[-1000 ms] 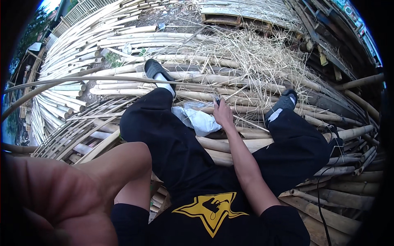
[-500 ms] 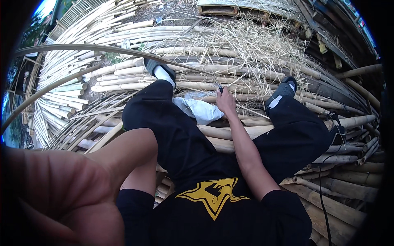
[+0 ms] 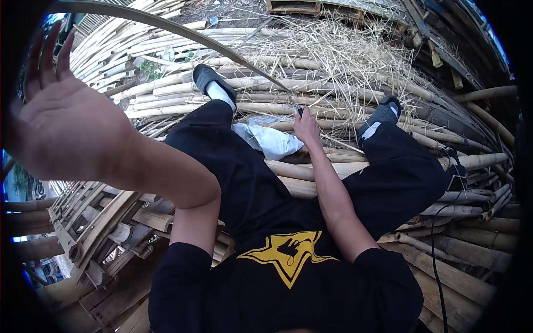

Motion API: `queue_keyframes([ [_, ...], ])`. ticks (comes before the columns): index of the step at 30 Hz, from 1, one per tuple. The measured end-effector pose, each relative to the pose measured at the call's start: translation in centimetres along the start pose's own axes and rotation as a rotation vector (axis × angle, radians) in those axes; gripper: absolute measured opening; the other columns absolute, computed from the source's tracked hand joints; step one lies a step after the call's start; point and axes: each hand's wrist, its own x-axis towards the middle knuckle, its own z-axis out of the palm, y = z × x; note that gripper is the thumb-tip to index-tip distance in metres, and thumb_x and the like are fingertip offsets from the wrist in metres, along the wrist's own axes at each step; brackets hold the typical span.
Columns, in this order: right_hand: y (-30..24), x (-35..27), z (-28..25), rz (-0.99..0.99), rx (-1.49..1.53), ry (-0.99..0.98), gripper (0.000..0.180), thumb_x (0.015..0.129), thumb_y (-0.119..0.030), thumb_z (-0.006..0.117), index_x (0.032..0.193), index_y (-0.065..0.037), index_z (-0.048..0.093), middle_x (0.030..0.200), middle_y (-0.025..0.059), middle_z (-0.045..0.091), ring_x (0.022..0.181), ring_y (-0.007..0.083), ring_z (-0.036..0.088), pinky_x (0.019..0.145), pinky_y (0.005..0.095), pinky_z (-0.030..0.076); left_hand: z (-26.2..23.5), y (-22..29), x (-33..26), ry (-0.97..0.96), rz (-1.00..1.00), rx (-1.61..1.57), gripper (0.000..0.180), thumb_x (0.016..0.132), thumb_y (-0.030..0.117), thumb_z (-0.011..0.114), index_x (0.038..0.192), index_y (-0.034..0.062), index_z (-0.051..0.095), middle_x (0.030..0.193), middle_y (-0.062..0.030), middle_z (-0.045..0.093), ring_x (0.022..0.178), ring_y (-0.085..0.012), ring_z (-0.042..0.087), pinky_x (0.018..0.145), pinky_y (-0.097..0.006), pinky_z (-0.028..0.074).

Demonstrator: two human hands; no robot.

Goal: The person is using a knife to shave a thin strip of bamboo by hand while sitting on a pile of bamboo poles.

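Right hand (image 3: 306, 126): fingers closed around a small dark tool (image 3: 300, 111), its working end too small to make out.

Left hand (image 3: 69, 130): raised at far left, palm wide, fingers apart, edges blurred, nothing visible in its grasp.

Long pale strip (image 3: 205, 41), one: arches from the upper left, beyond the left fingertips, down to a tip near the tool; whether it touches either is unclear.

White plastic bag (image 3: 272, 142), crumpled: on the bamboo, just left of the right hand, between the legs.

Dark shoes, two: left one (image 3: 212, 81) and right one (image 3: 383, 115), set apart on the bamboo poles (image 3: 166, 102).

Straw-like shavings (image 3: 355, 61): heaped beyond the right hand.

Wooden pallet (image 3: 294, 7): at the top edge.

Black cable (image 3: 435, 266): lower right, over bamboo.
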Motion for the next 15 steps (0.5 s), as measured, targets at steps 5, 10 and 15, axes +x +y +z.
queue_keyframes([
  [5,0.0,0.1,-0.1,-0.019,0.029,-0.003,0.034,0.092,-0.033,0.042,0.103,-0.001,0.044,0.092,0.0307,0.059,0.092,0.0488,0.055,0.080,0.0554,0.041,2.9,-2.7,0.0,-0.382,-0.239,-0.470,0.037,0.098,0.035,0.035,0.090,0.0037,0.054,0.074,-0.0087,0.048,0.072,-0.0190,0.044,0.067,-0.033,0.038],
  [10,2.2,1.5,1.2,-0.203,0.115,0.152,0.033,0.091,-0.036,0.046,0.091,-0.004,0.047,0.072,0.0235,0.060,0.066,0.0418,0.059,0.058,0.0503,0.045,5.3,-4.3,-0.3,-0.498,-0.224,-0.676,0.032,0.100,0.029,0.035,0.080,0.0086,0.048,0.054,0.0043,0.028,0.041,-0.0051,0.020,0.035,-0.019,0.022],
  [15,2.0,2.8,-0.1,0.277,1.007,-0.639,0.034,0.091,-0.041,0.050,0.084,-0.007,0.049,0.054,-0.0022,0.039,0.040,0.0061,0.034,0.033,0.0265,0.029,6.1,-7.2,1.3,-0.494,-0.196,-0.596,0.034,0.100,0.029,0.034,0.077,0.0077,0.046,0.054,0.0053,0.029,0.044,-0.0056,0.020,0.037,-0.019,0.021],
])
